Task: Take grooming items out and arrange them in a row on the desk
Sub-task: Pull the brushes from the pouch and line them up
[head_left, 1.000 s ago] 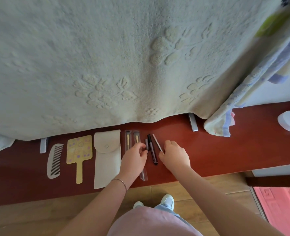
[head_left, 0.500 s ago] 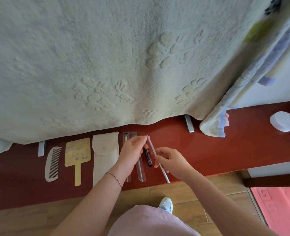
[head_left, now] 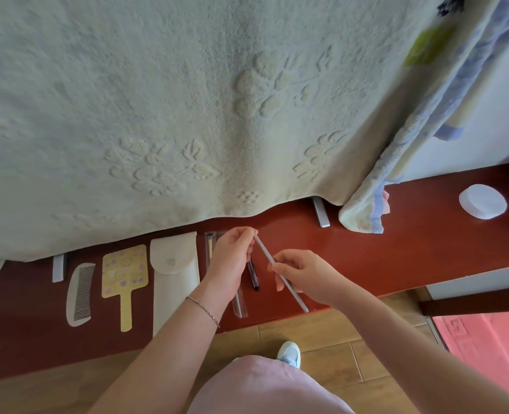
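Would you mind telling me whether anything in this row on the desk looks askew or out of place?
Only the thin white stick: both hands hold it slanted above the desk, not yet laid down. The comb, mirror, pouch and dark pen lie roughly parallel.

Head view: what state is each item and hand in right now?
comb: flat on desk
hand mirror: flat, handle toward person
white pouch: flat, flap shut
dark pen: flat on desk
thin white stick: lifted, held at both ends
left hand: pinching stick tip
right hand: gripping stick
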### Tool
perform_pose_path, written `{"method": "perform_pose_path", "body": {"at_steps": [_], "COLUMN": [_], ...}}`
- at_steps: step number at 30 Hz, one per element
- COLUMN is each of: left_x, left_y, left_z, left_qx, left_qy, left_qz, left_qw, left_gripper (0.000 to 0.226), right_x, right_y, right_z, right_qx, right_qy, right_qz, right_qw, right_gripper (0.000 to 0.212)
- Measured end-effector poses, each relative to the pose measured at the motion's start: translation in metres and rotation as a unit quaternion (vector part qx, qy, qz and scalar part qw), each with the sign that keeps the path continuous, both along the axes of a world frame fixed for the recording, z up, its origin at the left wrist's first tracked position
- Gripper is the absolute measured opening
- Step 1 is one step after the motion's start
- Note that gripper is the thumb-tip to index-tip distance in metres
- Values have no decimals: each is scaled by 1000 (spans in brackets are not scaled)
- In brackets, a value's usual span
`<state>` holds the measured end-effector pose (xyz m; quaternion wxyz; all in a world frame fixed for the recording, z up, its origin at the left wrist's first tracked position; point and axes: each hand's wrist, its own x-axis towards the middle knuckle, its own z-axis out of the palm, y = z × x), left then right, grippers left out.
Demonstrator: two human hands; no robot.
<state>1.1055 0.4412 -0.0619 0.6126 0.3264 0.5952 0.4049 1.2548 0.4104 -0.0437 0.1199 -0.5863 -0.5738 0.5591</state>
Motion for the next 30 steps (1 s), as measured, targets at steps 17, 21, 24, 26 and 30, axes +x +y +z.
{"method": "perform_pose_path", "body": {"at_steps": [17,21,24,26,30], "left_x": [-12,3,6,8,12], "left_y": [21,23,32,37,45], "left_z": [-14,-32,-39,-44,-54], "left_qx": [-5,45,65,60,38], "left_qy": [205,338,394,406,425], "left_qz": [-99,-174,-196,-208,-222], "left_qw": [974,924,896,888,877], "left_gripper": [15,13,11,8,5], "right_x": [26,15,5,1,-5], "right_y": [-4,11,22,28,38], "right_z": [-49,-58,-61,-63,-68], "right_qx": [14,42,65,71,64], "right_qy": [-97,-176,-199,-213,-233], "right_qz": [-135,-112,-104,-89,-58], "right_qw": [986,977,972,971,969], "right_gripper": [14,17,21,22,23]}}
